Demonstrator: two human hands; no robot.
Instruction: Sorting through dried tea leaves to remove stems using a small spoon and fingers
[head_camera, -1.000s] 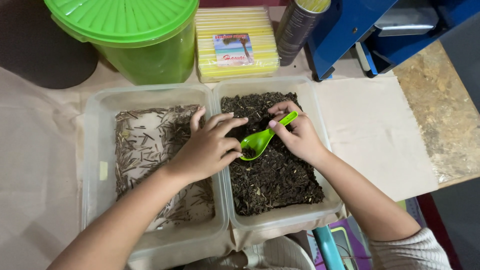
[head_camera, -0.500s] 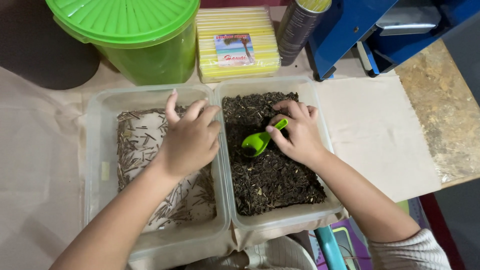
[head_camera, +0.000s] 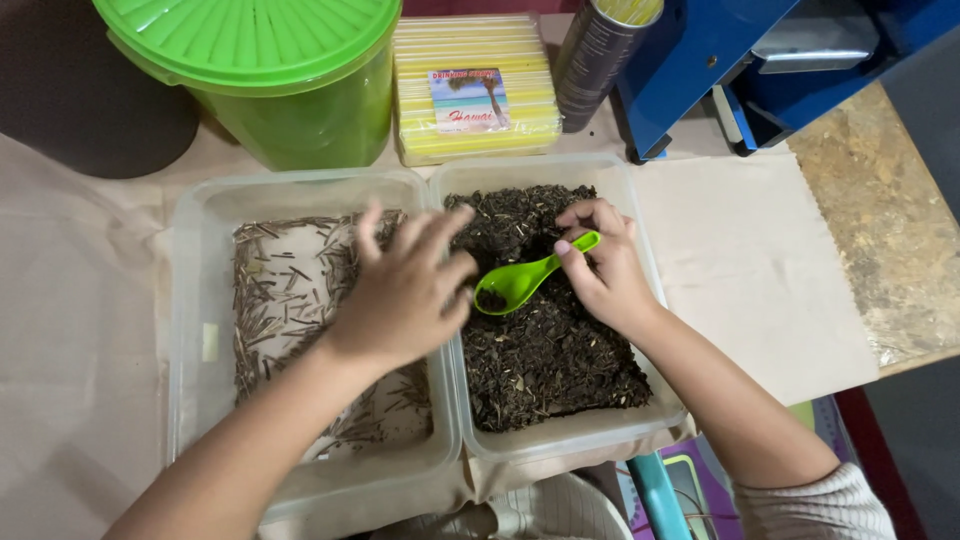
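Two clear plastic tubs stand side by side. The left tub (head_camera: 190, 330) holds thin dry sticks; the right tub (head_camera: 640, 240) is filled with dark crumbled dry leaves (head_camera: 545, 360). My right hand (head_camera: 605, 270) grips the handle of a small green scoop (head_camera: 525, 282), whose bowl carries a little dark material just above the leaves. My left hand (head_camera: 400, 290) hovers with fingers spread over the wall between the two tubs, empty, its fingertips close to the scoop's bowl.
Behind the tubs stand a green lidded bucket (head_camera: 270, 70), a yellow packet of drinking straws (head_camera: 475, 90) and a dark cylindrical can (head_camera: 600, 55). A blue machine (head_camera: 720, 50) is at the back right. Beige paper (head_camera: 750, 260) covers the table right of the tubs.
My left hand drew back from the scoop toward the stick tub, then returned rightward with spread fingers. The scoop dipped into the leaves and now holds some.
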